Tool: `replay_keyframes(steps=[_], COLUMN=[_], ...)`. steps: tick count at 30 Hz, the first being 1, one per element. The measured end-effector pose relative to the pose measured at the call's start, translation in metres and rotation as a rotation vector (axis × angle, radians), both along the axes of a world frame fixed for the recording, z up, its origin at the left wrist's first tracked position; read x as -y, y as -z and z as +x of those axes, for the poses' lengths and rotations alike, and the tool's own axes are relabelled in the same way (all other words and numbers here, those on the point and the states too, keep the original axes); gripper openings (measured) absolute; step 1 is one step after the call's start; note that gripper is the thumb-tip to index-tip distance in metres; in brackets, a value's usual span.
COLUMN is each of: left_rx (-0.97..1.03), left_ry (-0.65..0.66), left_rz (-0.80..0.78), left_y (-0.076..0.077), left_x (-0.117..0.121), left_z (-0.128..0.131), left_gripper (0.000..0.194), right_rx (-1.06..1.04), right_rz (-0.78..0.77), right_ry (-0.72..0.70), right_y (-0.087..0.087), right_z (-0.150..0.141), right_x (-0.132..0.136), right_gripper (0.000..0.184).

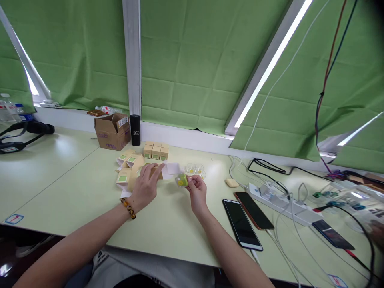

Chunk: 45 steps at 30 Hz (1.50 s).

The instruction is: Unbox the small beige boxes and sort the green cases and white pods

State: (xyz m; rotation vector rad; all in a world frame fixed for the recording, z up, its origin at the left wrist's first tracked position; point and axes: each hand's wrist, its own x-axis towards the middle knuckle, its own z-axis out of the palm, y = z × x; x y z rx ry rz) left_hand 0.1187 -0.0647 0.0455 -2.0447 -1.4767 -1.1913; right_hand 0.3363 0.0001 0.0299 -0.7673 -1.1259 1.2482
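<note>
Three tan cardboard boxes behind; clear plastic cups beyond. Right fingers pinch green-and-clear plastic cube at tips; left fingers over tan cardboard carton, grip unclear.

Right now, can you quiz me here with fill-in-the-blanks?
The small green-and-clear plastic container is in the ____ hand.
The amber-and-dark beaded bracelet circles the ____ wrist.
In view, the black cylinder stands to the ____ of the open brown cardboard box.
Missing words: right; left; right.

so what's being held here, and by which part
The right hand holds a green container by its right side. The left hand is on a tan carton; its grip is unclear.
</note>
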Motion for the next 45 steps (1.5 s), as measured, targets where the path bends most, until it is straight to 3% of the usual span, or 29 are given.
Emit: replay_keyframes(steps=[7, 12, 18, 21, 24, 29, 34, 40, 42, 45], left_rx=[0.236, 0.552, 1.141, 1.341, 1.452, 1.491, 1.394, 1.237, 1.174, 1.087], left_ry=[0.143, 0.319, 0.730, 0.838, 0.956, 0.995, 0.972, 0.782, 0.743, 0.794], left_rz=[0.081, -0.061, -0.402, -0.541, -0.603, -0.666, -0.716, -0.652, -0.592, -0.537], left_y=[0.003, 0.007, 0.003, 0.003, 0.003, -0.001, 0.000, 0.001, 0.000, 0.001], left_x=[-0.003, -0.002, -0.003, -0.003, -0.002, 0.001, 0.003, 0.006, 0.008, 0.009], left_z=[-0.001, 0.006, 0.010, 0.010, 0.012, 0.015, 0.019, 0.023, 0.022, 0.021], left_gripper=[0.070, 0.060, 0.074, 0.068, 0.055, 0.045, 0.044, 0.052, 0.054, 0.057], right_rx=[0.487, 0.796, 0.735, 0.644, 0.585, 0.530, 0.484, 0.229, 0.169, 0.166], right_rz=[0.177, 0.224, 0.338, 0.484, 0.529, 0.470, 0.366, 0.206, 0.166, 0.118], right_ry=[0.025, -0.012, 0.059, 0.104, 0.055, -0.051, -0.111, -0.309, -0.280, -0.190], right_y=[0.006, 0.011, 0.003, -0.005, -0.013, -0.019, -0.015, -0.018, -0.020, -0.020], right_z=[0.003, 0.000, 0.001, 0.000, 0.000, -0.001, -0.004, -0.009, -0.009, -0.009], right_x=[-0.003, 0.000, 0.006, 0.013, 0.022, 0.028, 0.026, 0.027, 0.025, 0.022], right_gripper=[0.021, 0.014, 0.022, 0.025, 0.028, 0.035, 0.051, 0.051, 0.049, 0.049])
